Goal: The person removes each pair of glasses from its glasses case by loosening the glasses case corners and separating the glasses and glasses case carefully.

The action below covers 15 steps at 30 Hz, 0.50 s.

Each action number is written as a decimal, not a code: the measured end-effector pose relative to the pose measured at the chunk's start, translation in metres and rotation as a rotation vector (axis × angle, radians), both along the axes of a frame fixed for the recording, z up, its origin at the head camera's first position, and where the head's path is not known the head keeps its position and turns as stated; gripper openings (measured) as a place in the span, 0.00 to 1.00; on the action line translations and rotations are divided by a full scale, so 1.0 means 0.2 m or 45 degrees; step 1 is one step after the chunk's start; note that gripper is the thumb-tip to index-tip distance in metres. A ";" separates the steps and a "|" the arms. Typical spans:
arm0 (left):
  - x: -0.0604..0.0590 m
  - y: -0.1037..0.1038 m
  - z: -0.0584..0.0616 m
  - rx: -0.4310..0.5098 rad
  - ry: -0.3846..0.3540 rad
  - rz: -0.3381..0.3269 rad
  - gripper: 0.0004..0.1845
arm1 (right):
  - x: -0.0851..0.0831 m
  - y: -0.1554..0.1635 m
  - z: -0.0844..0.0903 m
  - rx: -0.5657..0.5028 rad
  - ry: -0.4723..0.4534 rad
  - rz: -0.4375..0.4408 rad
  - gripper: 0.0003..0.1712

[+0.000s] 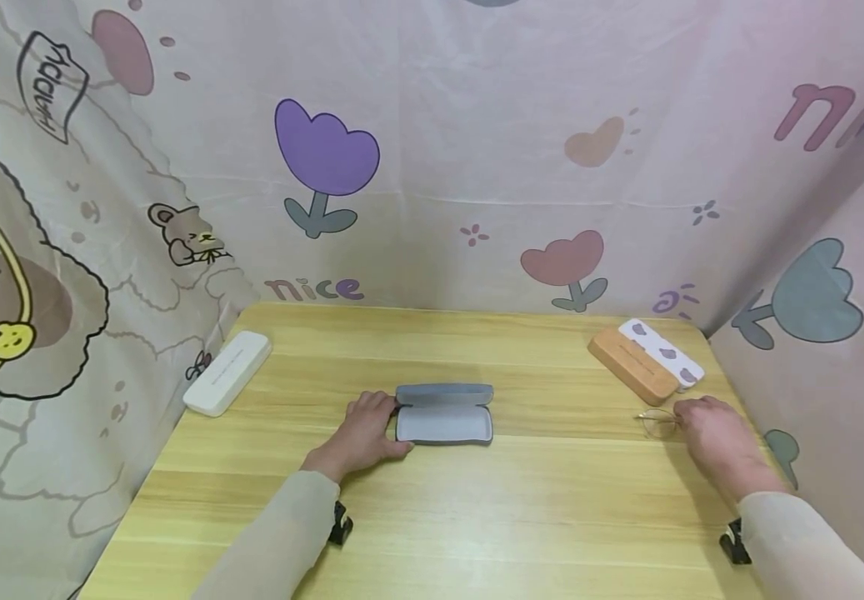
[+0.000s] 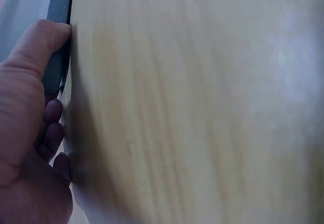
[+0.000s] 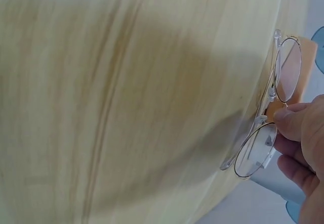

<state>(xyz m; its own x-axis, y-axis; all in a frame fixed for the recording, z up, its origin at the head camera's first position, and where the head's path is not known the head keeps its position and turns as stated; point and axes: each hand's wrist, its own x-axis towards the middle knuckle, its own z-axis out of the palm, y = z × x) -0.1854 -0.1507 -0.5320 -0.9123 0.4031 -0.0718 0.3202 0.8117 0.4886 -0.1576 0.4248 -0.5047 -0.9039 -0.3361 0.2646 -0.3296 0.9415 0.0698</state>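
On the table (image 1: pixel 432 533), left hand (image 1: pixel 362 437) around the open grey case (image 1: pixel 444 414), right hand (image 1: pixel 712 437) pinching glasses (image 1: pixel 656 422) (thin-rimmed).

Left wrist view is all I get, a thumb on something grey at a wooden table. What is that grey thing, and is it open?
Observer: An open grey glasses case, lid up; the left hand holds its left end.
Operator: Where's the other hand?
Observer: The right hand is at the table's right edge, touching thin-rimmed glasses.
Operator: Anything near those?
Observer: An orange case and a white patterned case lie just behind them.
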 end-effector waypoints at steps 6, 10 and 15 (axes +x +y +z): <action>0.00 0.00 0.01 -0.004 -0.004 -0.004 0.42 | 0.01 0.01 0.01 -0.002 -0.069 -0.051 0.14; 0.00 0.00 0.01 0.002 -0.006 0.003 0.42 | 0.01 0.02 0.01 0.018 -0.113 -0.070 0.13; 0.00 0.00 0.01 0.010 -0.005 0.010 0.42 | 0.01 0.02 0.01 0.024 -0.118 -0.070 0.14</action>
